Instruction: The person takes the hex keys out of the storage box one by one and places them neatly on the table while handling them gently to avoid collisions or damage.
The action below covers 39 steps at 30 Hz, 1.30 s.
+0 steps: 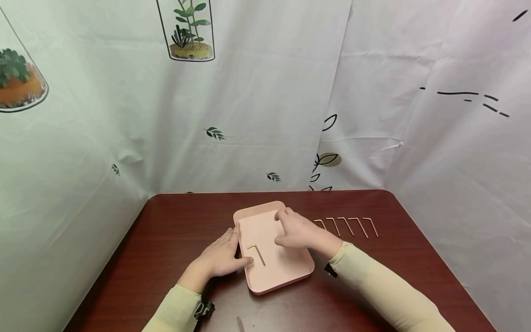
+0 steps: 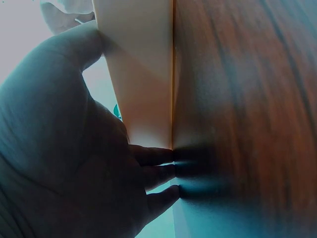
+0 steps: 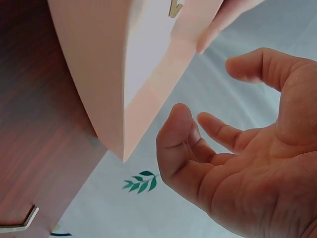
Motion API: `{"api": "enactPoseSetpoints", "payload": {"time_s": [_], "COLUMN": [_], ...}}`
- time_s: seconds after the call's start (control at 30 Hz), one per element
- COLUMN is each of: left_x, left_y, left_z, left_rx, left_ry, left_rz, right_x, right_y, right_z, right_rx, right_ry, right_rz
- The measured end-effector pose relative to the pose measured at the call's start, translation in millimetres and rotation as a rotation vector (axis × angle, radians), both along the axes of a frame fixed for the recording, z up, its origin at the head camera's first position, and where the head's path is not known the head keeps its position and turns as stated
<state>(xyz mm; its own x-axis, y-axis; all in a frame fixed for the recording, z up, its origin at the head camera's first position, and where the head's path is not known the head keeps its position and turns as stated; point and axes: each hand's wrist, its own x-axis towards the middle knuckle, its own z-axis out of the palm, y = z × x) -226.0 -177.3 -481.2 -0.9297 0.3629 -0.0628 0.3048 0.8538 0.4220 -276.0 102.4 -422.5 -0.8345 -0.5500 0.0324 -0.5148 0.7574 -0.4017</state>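
A shallow pink tray [image 1: 286, 269] lies slightly turned on the dark red table. In it rests one brass-coloured L-shaped hex key [image 1: 259, 255], near the left wall. My left hand [image 1: 221, 255] is at the tray's left side, its fingers extended along the outside and the thumb over the rim. Those fingertips [image 2: 163, 198] reach the tabletop in the left wrist view. Above the tray's right half hovers my right hand [image 1: 296, 230]; its fingers are loosely bent, with nothing between them in the right wrist view.
Several more hex keys [image 1: 358, 226] lie in a row on the table [image 1: 186, 212], right of the tray. White patterned cloth [image 1: 265, 92] hangs behind and at both sides. A thin greyish object [image 1: 240, 324] shows at the bottom edge.
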Motion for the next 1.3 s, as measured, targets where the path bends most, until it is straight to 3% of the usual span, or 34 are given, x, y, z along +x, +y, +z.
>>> {"api": "enactPoseSetpoints", "payload": {"time_s": [0.7, 0.97, 1.3], "left_x": [-4.2, -4.5, 0.4], "left_y": [1.9, 1.4, 1.1], "left_z": [-2.6, -5.1, 0.4], "left_rx": [-0.012, -0.017, 0.000], "left_ry": [0.017, 0.014, 0.012], "left_rz": [-0.008, -0.004, -0.002], "right_x": [0.8, 3.1, 7.0], "right_y": [-31, -41, -46], "right_z": [-9.7, -16.3, -18.5], "right_rx": [0.064, 0.108, 0.151], "right_ry": [-0.011, -0.041, -0.018], "right_rz": [0.069, 0.056, 0.070]}}
